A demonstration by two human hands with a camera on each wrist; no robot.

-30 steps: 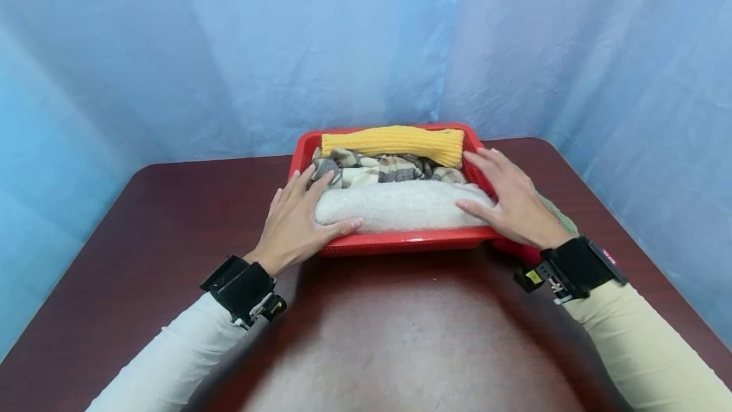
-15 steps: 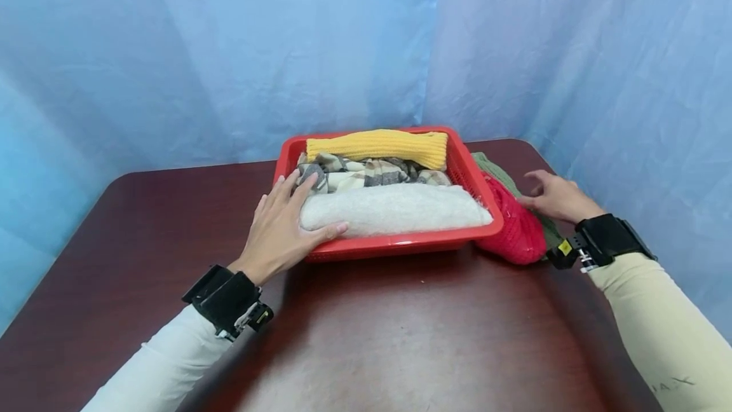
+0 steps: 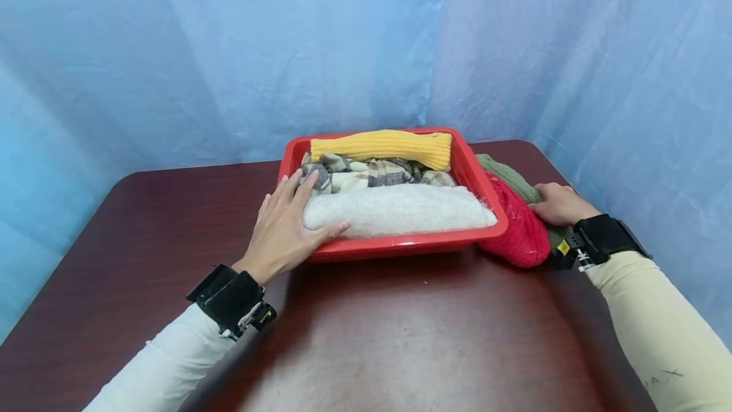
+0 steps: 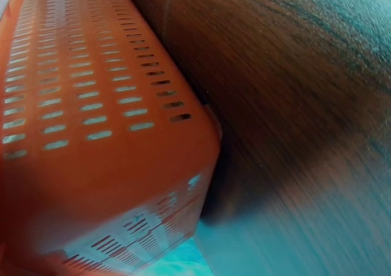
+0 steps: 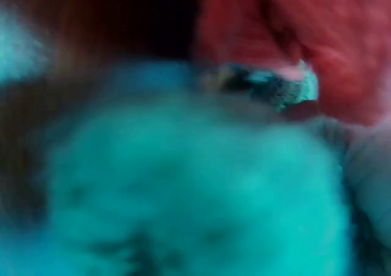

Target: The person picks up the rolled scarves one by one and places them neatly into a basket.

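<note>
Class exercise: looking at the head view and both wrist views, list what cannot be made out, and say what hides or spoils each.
1. Right hand fingers, head view: hidden in the green cloth; its grip is unclear.
2. Right wrist view: motion blur; only red and teal smears.
3. Red knit, head view: partly behind the red basket.
4. Left wrist view: only basket wall and table; no hand.
</note>
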